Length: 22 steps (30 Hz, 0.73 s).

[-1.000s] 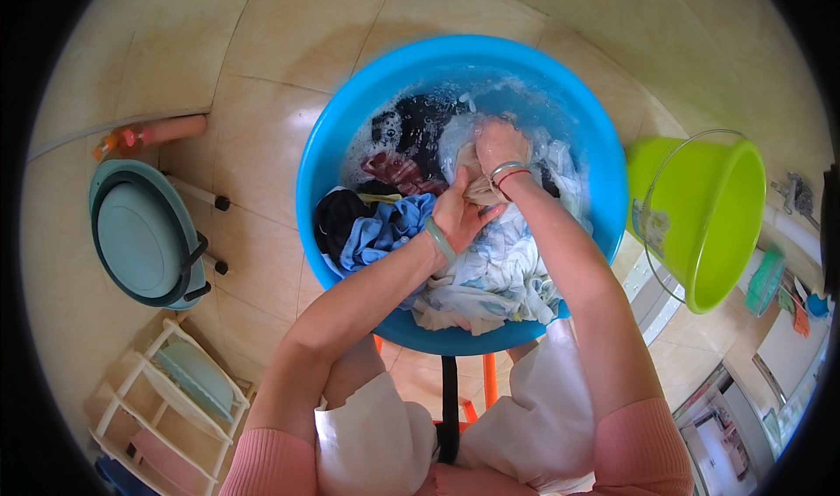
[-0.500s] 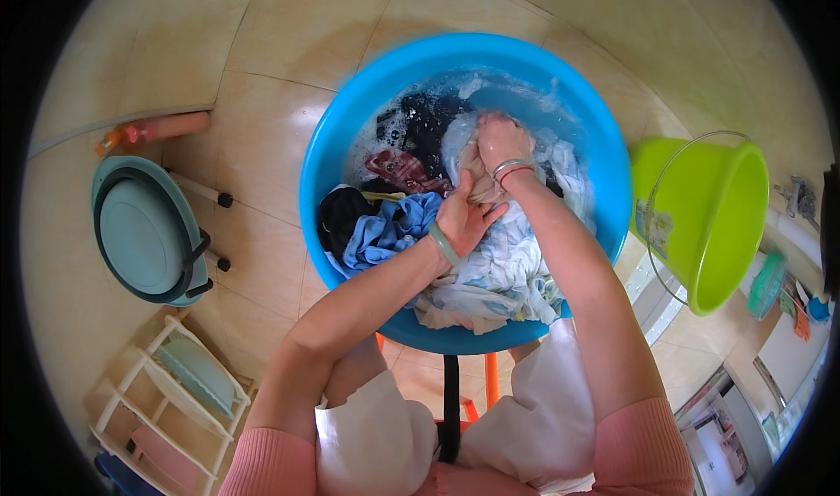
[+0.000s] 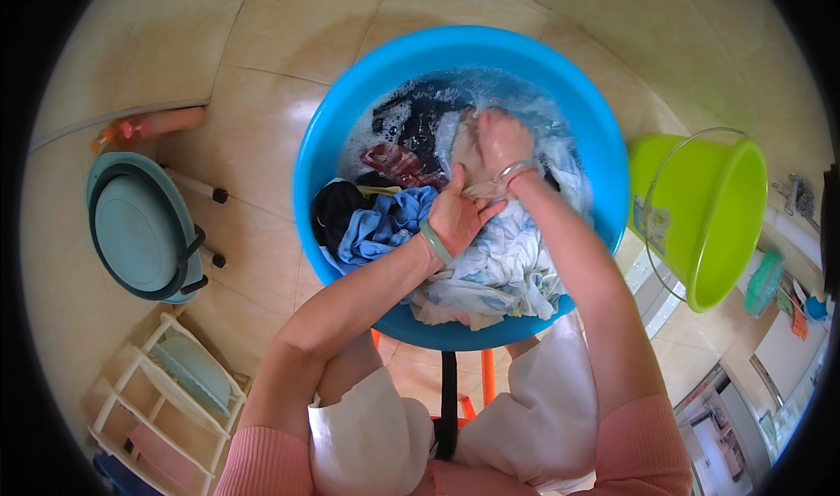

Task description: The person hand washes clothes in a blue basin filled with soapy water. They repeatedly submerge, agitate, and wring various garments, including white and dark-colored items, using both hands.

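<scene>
A large blue tub holds soapy water and a load of wet laundry. My right hand is closed in a fist on a wet beige cloth near the tub's middle. Palm upward, my left hand lies just below it, thumb and fingers apart, with the cloth's lower end against them. White patterned fabric is heaped under and beside both hands. Blue fabric and a black garment sit left of my left hand. Dark red cloth and dark fabric lie partly under suds.
Right of the tub stands a lime-green bucket with a wire handle. To the left are a grey-green folding basin, an orange-pink bottle and a white rack. An orange stool leg shows under the tub.
My right fist has shifted slightly on the beige cloth, and that cloth's upper part has spread a little. My left hand keeps nearly the same place. The whole view has moved slightly.
</scene>
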Available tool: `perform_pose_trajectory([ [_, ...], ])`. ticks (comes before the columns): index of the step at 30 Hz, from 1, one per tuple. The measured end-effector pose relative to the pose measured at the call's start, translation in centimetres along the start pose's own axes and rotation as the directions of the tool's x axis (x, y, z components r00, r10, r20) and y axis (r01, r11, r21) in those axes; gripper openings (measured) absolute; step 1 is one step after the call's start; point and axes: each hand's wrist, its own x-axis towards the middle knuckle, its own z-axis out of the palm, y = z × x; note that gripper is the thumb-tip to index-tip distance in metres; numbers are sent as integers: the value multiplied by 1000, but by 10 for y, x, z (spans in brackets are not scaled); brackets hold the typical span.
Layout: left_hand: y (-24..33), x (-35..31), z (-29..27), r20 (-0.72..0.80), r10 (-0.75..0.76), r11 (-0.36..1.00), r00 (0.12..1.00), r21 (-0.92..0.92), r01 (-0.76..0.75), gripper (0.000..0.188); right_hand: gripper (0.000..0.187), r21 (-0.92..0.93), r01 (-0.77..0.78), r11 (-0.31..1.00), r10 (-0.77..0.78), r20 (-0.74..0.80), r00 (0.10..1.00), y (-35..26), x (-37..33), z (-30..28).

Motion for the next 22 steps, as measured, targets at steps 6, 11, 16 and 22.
perform_pose_trajectory([
  [6, 17, 12, -7, 57, 24, 1000, 998, -3, -24, 60, 27, -237, 175, 956, -204, -104, 973, 43, 17, 2],
  [11, 9, 21, -13, 72, 190, 982, 979, -18, -189, 59, 18, 134, 293, 947, -272, -155, 950, -23, -54, -12],
  [16, 10, 11, -16, 335, 240, 969, 911, -26, -246, 47, 23, 363, 170, 916, -147, -89, 985, -60, -105, -16],
  [22, -7, 12, -7, -70, -19, 986, 997, -168, 7, 41, 21, -56, 51, 997, -45, 115, 992, -9, 4, -2],
])
